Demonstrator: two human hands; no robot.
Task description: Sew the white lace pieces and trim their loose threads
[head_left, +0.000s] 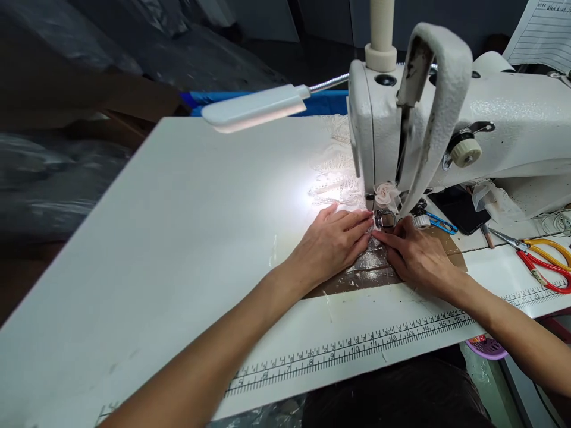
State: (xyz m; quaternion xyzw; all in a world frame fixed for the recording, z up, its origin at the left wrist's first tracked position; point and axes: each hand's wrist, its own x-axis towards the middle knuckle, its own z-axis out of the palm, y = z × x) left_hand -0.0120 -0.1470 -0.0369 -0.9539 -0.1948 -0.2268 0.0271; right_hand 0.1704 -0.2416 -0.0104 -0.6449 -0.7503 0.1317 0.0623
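A strip of pale lace fabric (335,178) lies gathered under the head of a white sewing machine (373,131), running back along the table. On its near end my left hand (332,241) rests palm down, fingers stretched out flat and the tips close to the presser foot (384,219). To the right of the foot, my right hand (417,255) has its fingers bent, with the index fingertip at the edge of the lace. Its grip is partly hidden. Both hands are over a brown, tape-covered patch (377,278) on the table.
Red-and-yellow-handled scissors (542,255), a dark phone (461,209) and a blue-handled tool (441,223) lie at the right. A lamp (256,107) lights the white table (200,226). A printed ruler (357,349) follows the front edge. A purple basket (491,349) sits below.
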